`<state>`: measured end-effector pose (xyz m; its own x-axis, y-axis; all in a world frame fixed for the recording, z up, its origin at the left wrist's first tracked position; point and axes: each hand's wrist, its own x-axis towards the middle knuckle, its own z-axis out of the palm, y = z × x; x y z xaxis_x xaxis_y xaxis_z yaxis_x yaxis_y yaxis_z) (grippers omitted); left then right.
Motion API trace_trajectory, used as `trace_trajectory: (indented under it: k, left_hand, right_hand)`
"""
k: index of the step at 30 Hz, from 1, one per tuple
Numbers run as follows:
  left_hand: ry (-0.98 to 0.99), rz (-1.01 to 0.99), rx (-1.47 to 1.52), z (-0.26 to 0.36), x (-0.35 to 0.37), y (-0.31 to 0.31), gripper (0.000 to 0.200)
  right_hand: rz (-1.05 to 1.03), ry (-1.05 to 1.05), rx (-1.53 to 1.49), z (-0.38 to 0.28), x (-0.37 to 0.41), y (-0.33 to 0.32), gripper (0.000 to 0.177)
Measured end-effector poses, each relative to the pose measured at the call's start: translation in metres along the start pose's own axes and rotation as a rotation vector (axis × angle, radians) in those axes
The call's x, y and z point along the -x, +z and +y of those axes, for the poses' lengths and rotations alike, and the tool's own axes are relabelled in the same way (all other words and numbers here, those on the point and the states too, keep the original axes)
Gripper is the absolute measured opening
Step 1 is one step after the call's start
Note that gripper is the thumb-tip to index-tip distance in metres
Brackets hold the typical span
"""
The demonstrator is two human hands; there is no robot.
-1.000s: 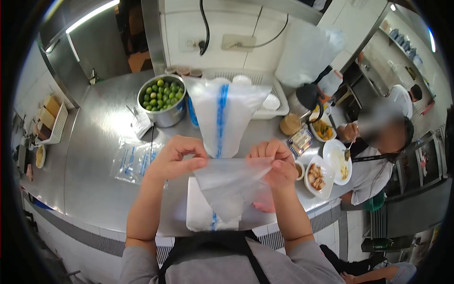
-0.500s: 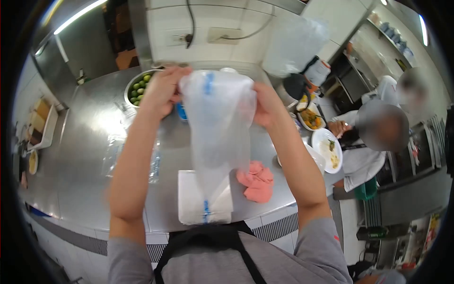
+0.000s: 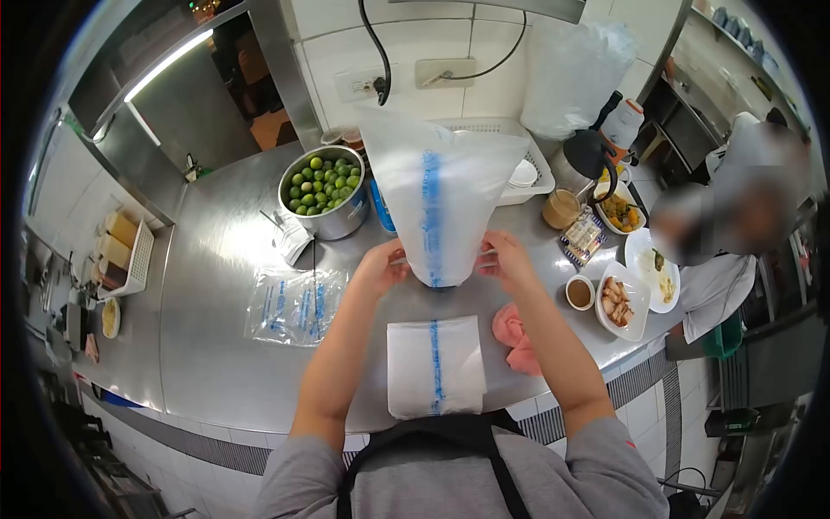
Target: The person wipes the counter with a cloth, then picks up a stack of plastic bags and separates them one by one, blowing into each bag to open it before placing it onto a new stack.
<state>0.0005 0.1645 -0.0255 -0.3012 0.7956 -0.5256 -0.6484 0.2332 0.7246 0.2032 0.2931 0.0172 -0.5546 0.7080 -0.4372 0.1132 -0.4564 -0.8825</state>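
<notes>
A translucent plastic bag (image 3: 458,203) with a blue printed stripe stands upright on the steel counter, its wide mouth flared at the top. My left hand (image 3: 383,266) is at the bag's lower left side, fingers slightly bent and apart. On the opposite side, my right hand (image 3: 506,259) has its fingers spread, close to the bag's lower edge. Whether either hand touches the plastic is hard to make out. A stack of flat folded bags (image 3: 462,368) with the same stripe lies nearest my body. To its right is a crumpled pink cloth (image 3: 517,339).
A metal pot of limes (image 3: 324,192) stands back left; clear printed plastic (image 3: 285,307) lies before it. A white basket (image 3: 540,177) is behind the bag. Rightward are a sauce cup (image 3: 579,292), a dish of meat chunks (image 3: 622,307), a plate (image 3: 644,259) and another person's sleeve (image 3: 718,294).
The bag, raised and held near its top by both hands, now stands on the counter. Both hands have come down to its lower sides. The view has shifted leftward.
</notes>
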Motion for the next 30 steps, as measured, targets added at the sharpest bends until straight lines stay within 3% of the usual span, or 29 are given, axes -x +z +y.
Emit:
trace_trajectory:
  k: [1,3,4,6,10,13,15,16,18,20,22,24,27,28,30]
  left_hand:
    - [-0.001,-0.004,-0.010,0.003,0.006,0.005,0.027]
    - [0.550,-0.067,0.084,0.009,0.014,0.020,0.041]
    - [0.534,-0.066,0.077,0.012,0.014,0.024,0.041]
    - [0.845,-0.333,-0.457,0.015,0.011,0.029,0.057]
    - [0.934,-0.230,-0.531,-0.031,-0.011,0.040,0.068]
    - [0.964,-0.122,-0.499,-0.047,-0.012,0.038,0.066]
    - [0.804,-0.157,-0.873,-0.036,-0.001,0.033,0.058]
    - [0.770,-0.160,-0.877,-0.038,0.014,0.026,0.058]
    - [1.107,0.216,-1.140,-0.034,0.039,0.012,0.043]
    - [0.809,0.159,-1.002,-0.037,0.076,-0.021,0.030]
    - [0.698,0.233,-1.067,-0.040,0.114,-0.042,0.023]
    - [0.595,0.259,-1.078,-0.043,0.134,-0.051,0.022]
    - [0.507,0.299,-1.170,-0.046,0.153,-0.032,0.018]
    - [0.521,0.202,-1.265,-0.046,0.155,-0.022,0.018]
    - [0.554,0.111,-1.349,-0.045,0.154,-0.001,0.019]
  right_hand:
    - [0.004,-0.004,-0.009,0.001,0.001,0.001,0.021]
    - [-0.131,-0.689,-0.091,0.003,0.001,0.004,0.047]
    - [-0.120,-0.678,-0.099,-0.003,0.011,0.019,0.047]
    - [-0.154,-1.004,0.056,-0.011,0.028,0.048,0.078]
    - [-0.027,-0.722,0.363,0.026,-0.002,0.043,0.093]
    - [-0.198,-0.677,0.251,0.046,-0.024,0.019,0.092]
    - [-0.312,-0.477,0.539,0.030,-0.014,0.006,0.076]
    - [-0.270,-0.555,0.738,0.028,0.003,-0.002,0.066]
    - [-0.106,-0.668,1.105,0.021,0.036,-0.024,0.046]
    - [0.050,-0.684,1.328,0.034,0.082,-0.049,0.031]
    - [0.085,-0.671,1.378,0.059,0.096,-0.074,0.025]
    - [0.162,-0.817,1.291,0.107,0.095,-0.094,0.015]
    - [0.260,-0.703,1.450,0.064,0.105,-0.063,0.011]
    - [0.139,-0.751,1.282,0.058,0.112,-0.051,0.012]
    - [-0.361,-0.809,0.995,0.065,0.107,-0.028,0.014]
